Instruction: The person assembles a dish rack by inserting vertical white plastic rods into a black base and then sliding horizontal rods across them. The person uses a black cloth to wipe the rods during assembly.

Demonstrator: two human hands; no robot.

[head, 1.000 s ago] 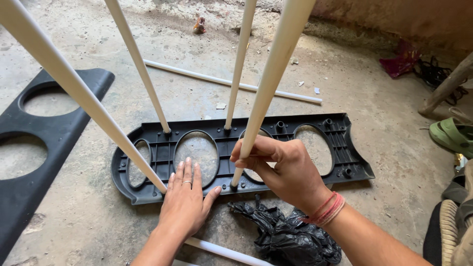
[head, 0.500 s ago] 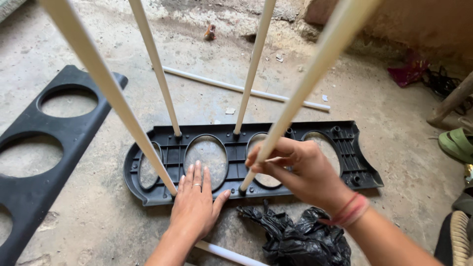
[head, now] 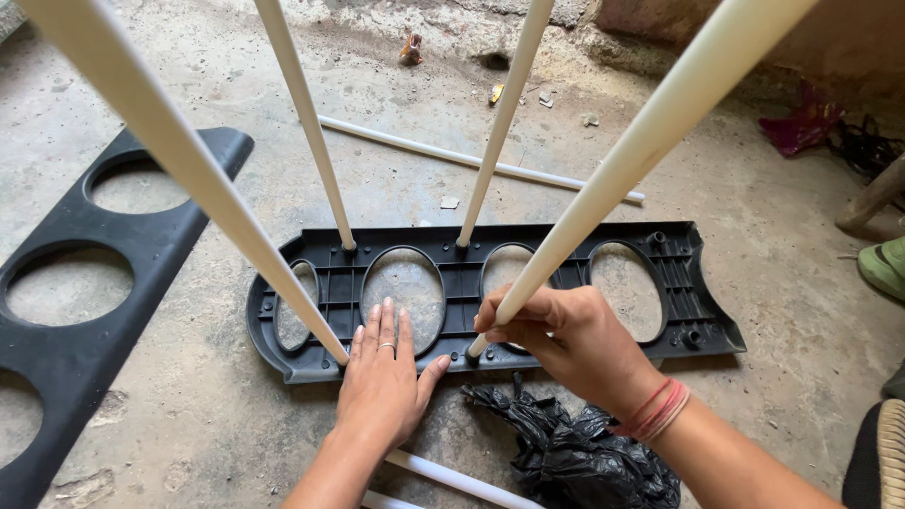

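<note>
- Pressing your flat, open left hand [head: 382,372] on the black panel [head: 679,283] keeps it steady.
- With your right hand [head: 566,335] closed around the white rod [head: 603,193], push straight into the socket.

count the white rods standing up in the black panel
4: front left rod beside the left hand, front right rod gripped by the right hand, back left rod, back right rod.

Rough workshop yard: bare concrete floor [head: 773,245]
</note>
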